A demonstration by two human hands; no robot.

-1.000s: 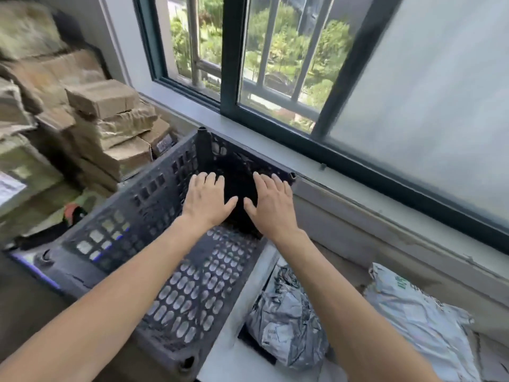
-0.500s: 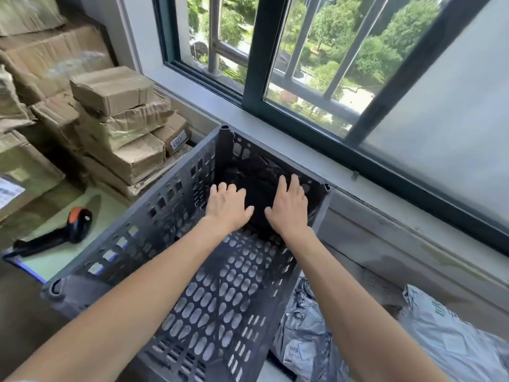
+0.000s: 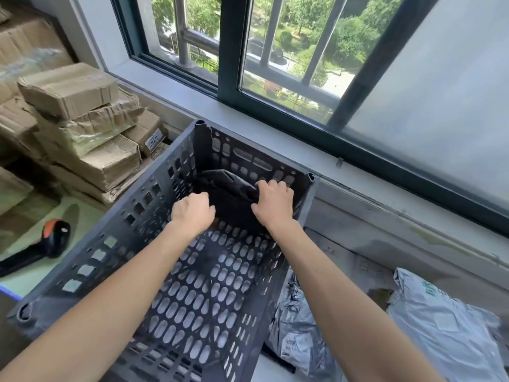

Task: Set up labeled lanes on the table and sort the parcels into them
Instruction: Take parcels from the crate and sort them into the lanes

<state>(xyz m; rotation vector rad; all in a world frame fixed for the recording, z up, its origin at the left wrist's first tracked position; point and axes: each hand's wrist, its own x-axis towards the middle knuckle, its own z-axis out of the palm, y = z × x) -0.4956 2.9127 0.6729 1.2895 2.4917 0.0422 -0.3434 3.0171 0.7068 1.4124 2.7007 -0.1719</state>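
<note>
The sorting looks barely begun. Both bare hands reach into a dark perforated crate (image 3: 192,299) that fills the middle of the frame. A black parcel (image 3: 231,199), soft and bag-like, lies against the crate's far wall. The right grip (image 3: 274,202) is closed on a fold at the parcel's upper right edge. The left grip (image 3: 192,213) is curled round its near left edge, with the fingertips hidden beneath the knuckles. So the parcel is held at two sides but is still inside the crate, and I would judge the step in hand to be lifting it out. The rest of the crate's floor shows only bare holes, so this may be its last item. At the lower right of the frame a crumpled grey mailer (image 3: 300,334) and a paler grey mailer (image 3: 446,334) lie just beside the crate, not arranged in any order I can read. No labels, tape or lane markings show anywhere on the pale green bench (image 3: 82,216), so the lanes seem not yet laid out, or lie out of view. At the upper left is a stack of cardboard boxes (image 3: 82,128), and at the left edge lies a black and orange scanner (image 3: 41,244).
</note>
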